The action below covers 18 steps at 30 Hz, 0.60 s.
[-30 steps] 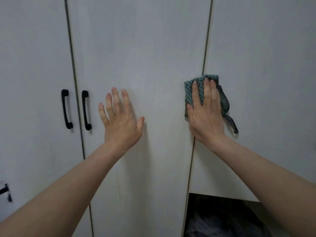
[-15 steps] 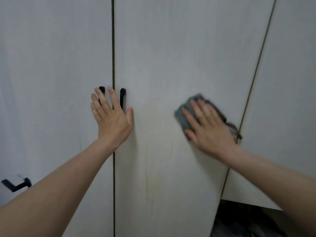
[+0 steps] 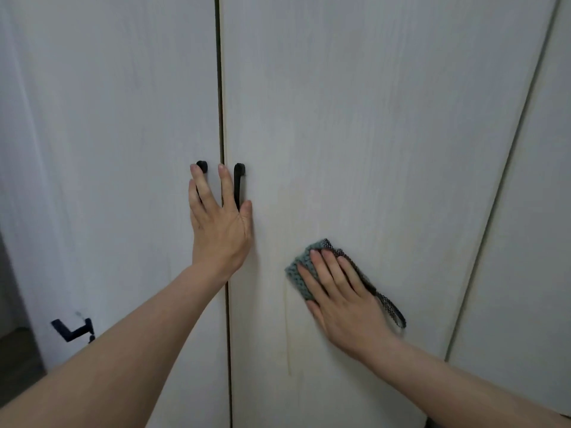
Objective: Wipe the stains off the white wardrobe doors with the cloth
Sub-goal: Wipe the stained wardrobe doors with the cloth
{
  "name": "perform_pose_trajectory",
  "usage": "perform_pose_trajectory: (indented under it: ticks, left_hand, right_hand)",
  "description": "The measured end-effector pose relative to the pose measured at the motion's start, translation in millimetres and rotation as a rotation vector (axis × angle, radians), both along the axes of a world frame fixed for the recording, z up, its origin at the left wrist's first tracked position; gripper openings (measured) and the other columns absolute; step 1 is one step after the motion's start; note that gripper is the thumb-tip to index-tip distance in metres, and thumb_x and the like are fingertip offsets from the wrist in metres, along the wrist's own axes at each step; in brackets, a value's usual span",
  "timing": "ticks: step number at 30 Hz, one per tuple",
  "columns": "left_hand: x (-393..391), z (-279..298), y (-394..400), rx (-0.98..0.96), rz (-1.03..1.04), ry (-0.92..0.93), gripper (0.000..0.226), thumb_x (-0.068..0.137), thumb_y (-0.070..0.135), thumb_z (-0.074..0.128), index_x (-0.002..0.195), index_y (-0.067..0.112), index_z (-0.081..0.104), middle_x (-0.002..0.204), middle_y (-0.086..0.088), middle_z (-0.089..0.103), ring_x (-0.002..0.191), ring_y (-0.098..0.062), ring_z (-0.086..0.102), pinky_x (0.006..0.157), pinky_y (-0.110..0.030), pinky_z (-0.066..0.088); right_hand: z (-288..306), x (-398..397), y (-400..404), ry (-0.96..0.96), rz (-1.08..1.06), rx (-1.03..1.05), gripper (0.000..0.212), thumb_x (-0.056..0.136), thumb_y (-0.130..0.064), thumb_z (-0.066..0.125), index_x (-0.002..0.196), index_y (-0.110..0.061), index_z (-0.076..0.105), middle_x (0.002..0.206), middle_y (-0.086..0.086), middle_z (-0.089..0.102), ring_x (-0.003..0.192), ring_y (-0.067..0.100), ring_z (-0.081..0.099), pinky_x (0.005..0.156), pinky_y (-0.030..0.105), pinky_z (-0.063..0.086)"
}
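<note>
White wardrobe doors fill the view. My right hand presses a grey-green knitted cloth flat against the middle door, fingers straight; the cloth's dark hanging loop trails to the right of the hand. A faint yellowish streak runs down the door just left of the cloth. My left hand lies flat with spread fingers across the gap between the left door and the middle door, covering most of the left black handle and touching the right black handle.
A third door stands to the right past a dark gap. A black bracket or hook sticks out low on the left door. A dark opening shows at the far left edge.
My right hand has slid the cloth leftward and down across the middle door, from the right gap toward the streak. My left hand moved left onto the handles. The view shifted left.
</note>
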<state>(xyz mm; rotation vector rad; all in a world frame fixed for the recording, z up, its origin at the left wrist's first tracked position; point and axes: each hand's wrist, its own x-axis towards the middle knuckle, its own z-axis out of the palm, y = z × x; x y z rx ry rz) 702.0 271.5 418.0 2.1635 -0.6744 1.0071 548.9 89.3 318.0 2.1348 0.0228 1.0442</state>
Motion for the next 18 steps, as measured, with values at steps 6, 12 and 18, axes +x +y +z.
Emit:
perform_pose_trajectory:
  ticks: [6,12,18]
  left_hand:
    - [-1,1,0,0.009,0.016,-0.022,0.067,0.105,0.039,0.026,0.158,0.013,-0.006,0.159,-0.028,-0.019,0.148,-0.044,-0.003,0.122,-0.054,0.010]
    - [6,-2,11,0.103,0.022,-0.075,0.072,0.104,0.047,0.025,0.158,0.011,-0.005,0.158,-0.031,-0.017,0.146,-0.048,0.000,0.121,-0.055,0.013]
    - [25,-7,37,0.246,-0.014,-0.283,0.089,0.096,0.065,0.033,0.158,0.007,0.006,0.159,-0.033,-0.008,0.148,-0.046,0.002,0.122,-0.050,0.010]
  right_hand:
    - [135,10,-14,-0.315,0.101,0.121,0.063,0.098,-0.033,0.048,0.152,-0.006,0.031,0.158,0.023,0.025,0.147,0.038,0.020,0.122,0.045,0.009]
    - [113,15,3,-0.407,0.018,0.285,0.066,0.101,-0.040,0.040,0.156,-0.009,0.019,0.160,0.025,0.015,0.149,0.039,0.013,0.122,0.050,0.006]
    - [-28,22,21,-0.054,-0.034,0.075,0.071,0.096,-0.042,0.055,0.154,-0.011,0.029,0.162,0.018,0.015,0.148,0.033,0.021,0.122,0.047,0.015]
